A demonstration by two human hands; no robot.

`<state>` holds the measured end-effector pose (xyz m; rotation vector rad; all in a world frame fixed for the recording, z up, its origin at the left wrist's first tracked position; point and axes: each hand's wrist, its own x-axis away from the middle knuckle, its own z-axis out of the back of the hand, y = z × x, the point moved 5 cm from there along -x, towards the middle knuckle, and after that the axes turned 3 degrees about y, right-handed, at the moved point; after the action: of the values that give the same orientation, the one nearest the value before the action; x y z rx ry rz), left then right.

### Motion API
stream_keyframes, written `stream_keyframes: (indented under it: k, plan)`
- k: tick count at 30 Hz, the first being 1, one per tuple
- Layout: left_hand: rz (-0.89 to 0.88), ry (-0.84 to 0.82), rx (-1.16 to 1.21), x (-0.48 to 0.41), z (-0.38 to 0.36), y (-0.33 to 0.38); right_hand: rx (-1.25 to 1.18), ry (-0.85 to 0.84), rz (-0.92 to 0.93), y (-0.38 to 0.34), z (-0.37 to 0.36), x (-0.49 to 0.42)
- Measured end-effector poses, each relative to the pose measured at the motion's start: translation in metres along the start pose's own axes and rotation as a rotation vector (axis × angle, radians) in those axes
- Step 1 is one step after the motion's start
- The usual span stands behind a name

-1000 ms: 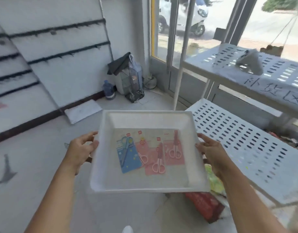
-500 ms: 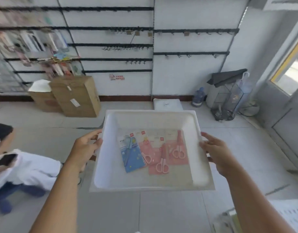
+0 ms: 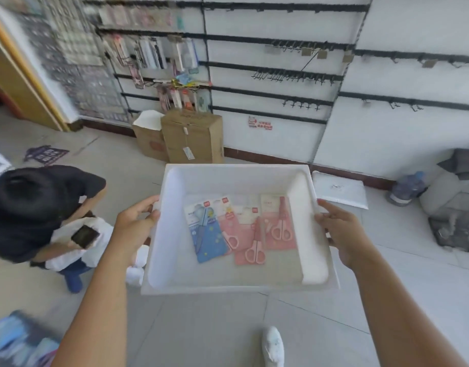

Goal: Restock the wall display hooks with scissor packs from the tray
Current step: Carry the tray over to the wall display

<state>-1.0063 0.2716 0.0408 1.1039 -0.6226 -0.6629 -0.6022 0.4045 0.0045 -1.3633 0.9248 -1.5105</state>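
— What's in the tray [image 3: 318, 260]?

— It's white and shallow, with four scissor packs lying flat and overlapping near the middle: a blue pack [image 3: 208, 234] on the left and three pink packs [image 3: 279, 223] to its right.

— And the display hooks [image 3: 294, 75]?

— Black rows on the white wall, mostly bare on the right.

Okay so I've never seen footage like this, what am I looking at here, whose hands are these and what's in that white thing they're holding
No machine here: a camera worn on a person's head looks forward and down at their own bare hands. The left hand and right hand grip opposite sides of a white tray, carried above a tiled floor. In it lie one blue scissor pack and three pink scissor packs, partly overlapping. Ahead, the wall has rails of mostly bare display hooks. Another person crouches at left.
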Motion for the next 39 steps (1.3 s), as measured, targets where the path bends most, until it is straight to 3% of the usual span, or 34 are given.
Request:
stream_keyframes:
  k: [11,19,30,39]
  plan:
    - [0.035,0.178,0.011,-0.162,-0.047,0.048,0.048,-0.197,0.061,-0.114,-0.089,-0.205]
    - [0.131,0.312,0.027,-0.288,-0.027,0.054,0.128,-0.352,0.083,-0.172,-0.204,-0.333]
    - [0.166,0.336,0.022,-0.537,0.022,0.072,0.102,-0.357,0.068,-0.246,-0.397,-0.472]
    - [0.176,0.324,0.016,-0.715,0.015,0.081,0.076,-0.382,0.027,-0.291,-0.503,-0.615]
